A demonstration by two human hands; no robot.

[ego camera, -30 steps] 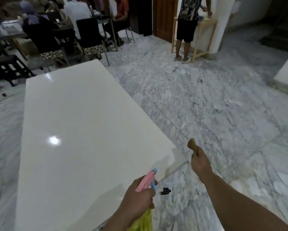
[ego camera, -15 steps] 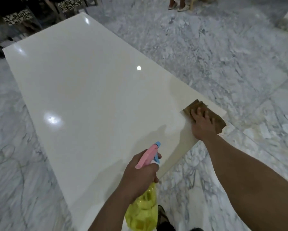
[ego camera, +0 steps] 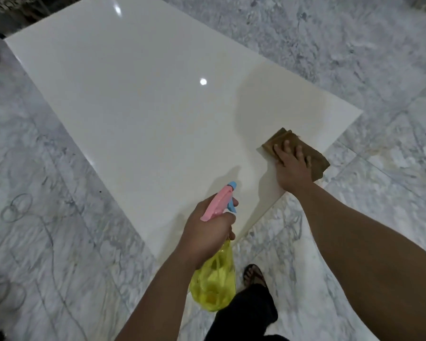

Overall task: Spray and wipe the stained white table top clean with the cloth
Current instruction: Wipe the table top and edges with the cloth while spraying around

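Left hand (ego camera: 207,227) grips spray bottle (ego camera: 213,279); right hand (ego camera: 292,168), fingers flat, presses cloth (ego camera: 315,153) onto table top (ego camera: 133,107).

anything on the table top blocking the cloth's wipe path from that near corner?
Nothing visible. The right hand presses the brown cloth flat at the table top's near right corner; the surface beyond it shows only light reflections. The left hand holds the spray bottle over the near edge, beside the cloth.

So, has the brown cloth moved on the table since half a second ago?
Yes. The brown cloth slid slightly inward from the white table top's near right corner, under the right hand.
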